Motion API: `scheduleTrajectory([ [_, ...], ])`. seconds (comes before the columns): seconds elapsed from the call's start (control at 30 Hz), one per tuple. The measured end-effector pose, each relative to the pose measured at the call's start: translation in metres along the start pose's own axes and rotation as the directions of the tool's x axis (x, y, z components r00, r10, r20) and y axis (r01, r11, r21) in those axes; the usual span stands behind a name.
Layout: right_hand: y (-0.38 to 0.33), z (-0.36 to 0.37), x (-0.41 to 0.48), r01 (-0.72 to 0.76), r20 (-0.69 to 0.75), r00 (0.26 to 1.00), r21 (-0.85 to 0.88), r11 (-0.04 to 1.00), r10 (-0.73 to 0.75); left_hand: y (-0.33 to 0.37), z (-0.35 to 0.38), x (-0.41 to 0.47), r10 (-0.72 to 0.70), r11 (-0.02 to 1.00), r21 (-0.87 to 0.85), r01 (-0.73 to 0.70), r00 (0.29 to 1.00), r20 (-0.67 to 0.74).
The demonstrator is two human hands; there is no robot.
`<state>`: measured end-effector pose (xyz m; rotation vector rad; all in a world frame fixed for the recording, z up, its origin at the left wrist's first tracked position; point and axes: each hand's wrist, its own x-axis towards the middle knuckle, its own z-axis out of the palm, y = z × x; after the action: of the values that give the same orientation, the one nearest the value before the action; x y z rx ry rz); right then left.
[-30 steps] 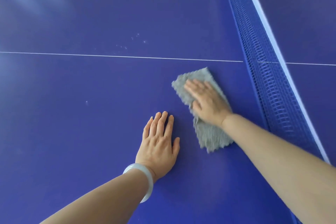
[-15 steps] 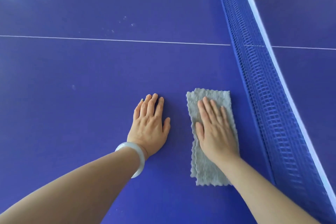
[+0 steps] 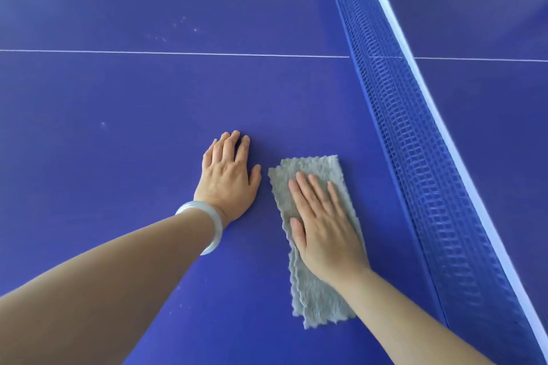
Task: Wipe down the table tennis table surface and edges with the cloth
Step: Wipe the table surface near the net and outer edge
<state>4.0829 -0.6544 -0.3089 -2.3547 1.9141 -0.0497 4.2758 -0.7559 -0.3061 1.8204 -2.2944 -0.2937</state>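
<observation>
The fuzzy, scallop-edged grey cloth [image 3: 320, 302] is being pressed onto the smooth blue desk [image 3: 118, 157] by the flat, straight-fingered right hand [image 3: 326, 228]. At its nine o'clock, the left hand [image 3: 228, 184] is being rested palm-down, equally flat.

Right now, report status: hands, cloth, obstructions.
Left hand flat on table. Right hand flat, pressing cloth. Net just right of cloth, apart.

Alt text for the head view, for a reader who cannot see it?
A right hand presses a grey cloth flat on a blue table tennis table beside the net. The left hand, a pale bangle on its wrist, rests flat alongside.
</observation>
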Motion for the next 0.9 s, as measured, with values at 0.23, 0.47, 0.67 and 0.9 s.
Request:
scheduleTrajectory([
  [0.23, 0.012, -0.003, -0.037, -0.010, 0.030, 0.999, -0.044, 0.999, 0.011, 0.002, 0.002, -0.003, 0.022, 0.993, 0.116, -0.025, 0.999, 0.030],
  [0.47, 0.015, -0.005, -0.040, -0.011, 0.039, 0.999, -0.023, 1.000, 0.012, 0.044, -0.021, -0.062, 0.173, 0.977, 0.115, -0.181, 0.982, 0.079],
  [0.67, 0.010, -0.008, -0.039, -0.031, 0.041, 0.999, -0.010, 0.999, 0.032, 0.059, -0.001, -0.164, 0.165, 0.986, -0.015, -0.164, 0.977, 0.132],
  [0.9, 0.004, 0.002, -0.086, -0.072, 0.000, 0.997, 0.009, 0.997, 0.072, 0.060, 0.007, -0.169, 0.156, 0.987, 0.024, -0.158, 0.985, 0.077],
])
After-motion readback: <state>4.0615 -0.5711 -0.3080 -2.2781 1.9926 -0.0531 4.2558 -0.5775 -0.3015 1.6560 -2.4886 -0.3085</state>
